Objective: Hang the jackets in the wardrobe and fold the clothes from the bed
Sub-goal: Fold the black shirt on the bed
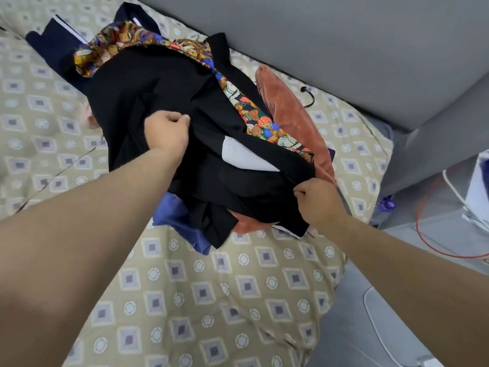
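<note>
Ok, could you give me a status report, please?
Left hand, right hand pinching black garment. Lies atop pile on bed. Teddy-print fabric beneath.

1 wide-angle camera (the only view) sits on the person's head and looks forward and steeply down at the bed (pixel 185 300), close above the clothes pile (pixel 158 83) near frame centre.

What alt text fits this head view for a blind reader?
The left hand and right hand grip a black garment atop a clothes pile on a beige patterned bedspread; bear-print cloth and rust velvet cloth lie beneath.
</note>
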`<action>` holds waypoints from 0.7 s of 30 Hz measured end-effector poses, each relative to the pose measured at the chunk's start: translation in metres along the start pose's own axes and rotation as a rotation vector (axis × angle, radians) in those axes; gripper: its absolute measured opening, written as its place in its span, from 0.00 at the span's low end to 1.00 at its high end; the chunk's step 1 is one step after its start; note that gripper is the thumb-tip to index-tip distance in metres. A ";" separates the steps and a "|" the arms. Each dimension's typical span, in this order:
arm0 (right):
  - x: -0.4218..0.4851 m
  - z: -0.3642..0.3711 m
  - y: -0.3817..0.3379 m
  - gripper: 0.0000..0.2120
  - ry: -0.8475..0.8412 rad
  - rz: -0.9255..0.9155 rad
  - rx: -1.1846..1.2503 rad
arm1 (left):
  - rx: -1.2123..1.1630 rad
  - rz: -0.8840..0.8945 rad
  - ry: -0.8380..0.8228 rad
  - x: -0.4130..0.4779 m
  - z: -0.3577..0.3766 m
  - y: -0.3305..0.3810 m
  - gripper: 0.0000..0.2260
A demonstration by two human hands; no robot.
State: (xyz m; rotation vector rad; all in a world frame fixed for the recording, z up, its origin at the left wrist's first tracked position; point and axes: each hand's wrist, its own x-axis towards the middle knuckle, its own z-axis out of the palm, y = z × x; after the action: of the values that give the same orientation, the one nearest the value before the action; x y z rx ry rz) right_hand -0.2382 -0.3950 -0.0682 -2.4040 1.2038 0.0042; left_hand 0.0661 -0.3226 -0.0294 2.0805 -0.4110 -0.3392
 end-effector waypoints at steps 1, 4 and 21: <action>-0.002 0.001 0.001 0.11 0.029 0.011 0.019 | -0.104 -0.034 0.066 -0.001 -0.002 0.004 0.06; -0.008 -0.005 -0.001 0.08 0.127 0.023 0.116 | -0.299 -0.219 0.113 -0.004 -0.008 0.007 0.10; -0.109 0.019 -0.026 0.16 -0.113 -0.089 0.122 | 0.752 0.348 -0.436 -0.126 -0.107 -0.105 0.13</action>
State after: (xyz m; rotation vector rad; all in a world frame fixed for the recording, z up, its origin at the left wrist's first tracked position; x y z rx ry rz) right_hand -0.2824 -0.2917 -0.0537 -2.3165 1.0162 0.0375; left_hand 0.0109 -0.1366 -0.0558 2.5807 -1.3065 -0.4772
